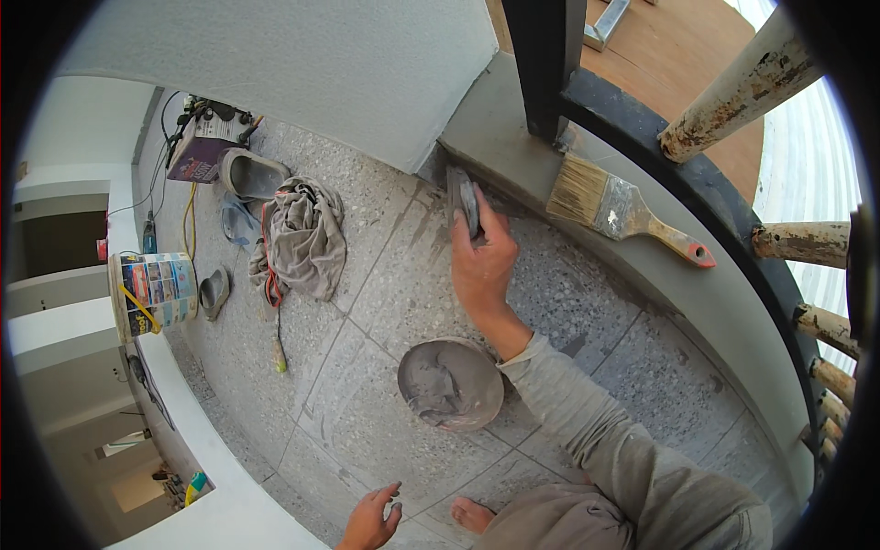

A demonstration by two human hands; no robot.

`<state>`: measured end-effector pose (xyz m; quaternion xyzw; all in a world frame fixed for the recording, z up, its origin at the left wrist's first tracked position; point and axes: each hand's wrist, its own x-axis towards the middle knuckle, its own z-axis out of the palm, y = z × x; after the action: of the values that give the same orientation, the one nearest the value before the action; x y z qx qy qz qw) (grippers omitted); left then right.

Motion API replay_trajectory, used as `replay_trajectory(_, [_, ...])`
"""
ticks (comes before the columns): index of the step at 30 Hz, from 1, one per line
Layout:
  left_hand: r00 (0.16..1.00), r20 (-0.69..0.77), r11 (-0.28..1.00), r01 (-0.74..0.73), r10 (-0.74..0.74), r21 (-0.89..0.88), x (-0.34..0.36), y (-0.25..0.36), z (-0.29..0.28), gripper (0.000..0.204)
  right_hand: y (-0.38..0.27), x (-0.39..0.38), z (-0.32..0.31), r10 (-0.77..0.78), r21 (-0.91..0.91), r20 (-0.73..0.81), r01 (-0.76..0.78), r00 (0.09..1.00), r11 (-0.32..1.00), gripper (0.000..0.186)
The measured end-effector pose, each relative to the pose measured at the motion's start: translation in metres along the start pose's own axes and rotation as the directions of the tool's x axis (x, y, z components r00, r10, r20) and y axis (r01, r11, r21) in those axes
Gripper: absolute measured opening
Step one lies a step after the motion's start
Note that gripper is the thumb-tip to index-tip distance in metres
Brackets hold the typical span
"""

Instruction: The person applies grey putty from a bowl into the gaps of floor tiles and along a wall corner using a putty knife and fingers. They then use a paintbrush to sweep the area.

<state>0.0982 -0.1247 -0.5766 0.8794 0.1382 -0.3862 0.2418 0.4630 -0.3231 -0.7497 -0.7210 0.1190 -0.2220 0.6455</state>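
My right hand [484, 266] grips a flat grey spreader [465, 203], smeared with paste. It holds the tool low at the corner where the white wall meets the grey ledge, close to the floor tiles. Just below that wrist stands a round bowl [500, 390] of wet grey paste [440, 380] on the floor. My left hand [371, 518] hovers near the lower edge, fingers apart and holding nothing, with grey smears on the fingertips. A wide paintbrush [610, 206] with a wooden handle lies on the ledge [683, 275], right of my right hand.
A black railing [788, 302] with rusty posts runs along the right. On the speckled tiles at left lie a crumpled grey cloth [307, 238], several sandals [252, 174] and a screwdriver [280, 353]. Beyond are a bucket [156, 289], a purple box [206, 151] and loose cables.
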Motion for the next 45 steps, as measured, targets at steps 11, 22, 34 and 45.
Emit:
replay_trajectory(11, [1.0, 0.013, 1.0, 0.018, -0.018, 0.007, 0.003, 0.001, 0.0, 0.043, 0.019, 0.02, 0.027, 0.758, 0.617, 0.017, -0.603, 0.652, 0.505, 0.012])
replay_trajectory(22, [0.999, 0.004, 0.999, 0.041, -0.041, 0.026, 0.001, -0.019, 0.009, 0.046, 0.011, 0.015, 0.052, 0.671, 0.556, -0.106, -0.516, 0.733, 0.651, 0.035])
replay_trajectory(34, [0.997, 0.035, 0.997, 0.062, -0.063, 0.037, 0.004, -0.02, 0.009, 0.046, -0.02, 0.008, 0.047, 0.348, 0.56, -0.09, -0.242, 0.933, 0.793, 0.033])
replay_trajectory(45, [0.997, 0.031, 0.997, 0.068, -0.069, 0.028, 0.002, -0.017, 0.01, 0.045, -0.034, 0.009, 0.048, 0.369, 0.47, -0.066, -0.297, 0.927, 0.831, 0.029])
